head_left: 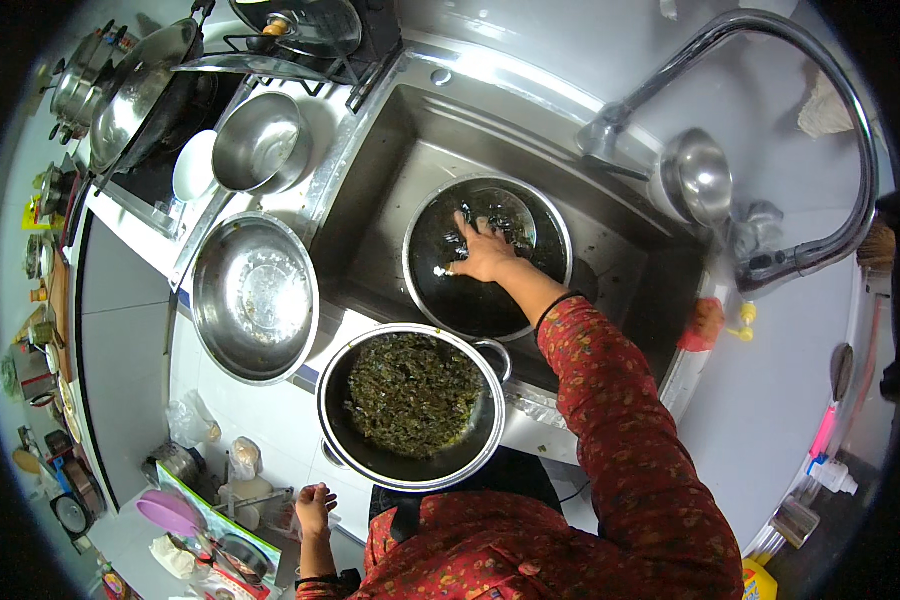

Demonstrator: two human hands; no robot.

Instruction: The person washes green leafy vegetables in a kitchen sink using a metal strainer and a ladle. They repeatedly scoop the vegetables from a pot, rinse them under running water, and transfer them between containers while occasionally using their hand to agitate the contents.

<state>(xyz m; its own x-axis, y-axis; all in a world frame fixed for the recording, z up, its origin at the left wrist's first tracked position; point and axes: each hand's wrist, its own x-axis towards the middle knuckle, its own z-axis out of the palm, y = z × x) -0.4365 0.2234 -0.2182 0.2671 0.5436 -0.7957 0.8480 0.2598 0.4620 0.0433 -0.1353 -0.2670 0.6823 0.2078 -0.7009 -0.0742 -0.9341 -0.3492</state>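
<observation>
My right hand (484,251) is spread, fingers apart, at the surface of dark water in a round metal basin (412,259) in the sink; its fingertips are partly in the water. Dark bits float there, and what lies under the surface is hidden. In front of me, a steel pot (328,405) with loop handles holds chopped dark green leaves (412,394). My left hand (315,506) hangs low at the left of my body, fingers loosely curled, with nothing visible in it. An empty steel basin (255,296) sits left of the pot.
A stainless sink (375,187) surrounds the basin. The arched faucet (862,150) rises at the right, beside a small steel bowl (694,176). At the upper left are a steel bowl (259,142), a white bowl (195,166) and a wok (139,97) by the stove.
</observation>
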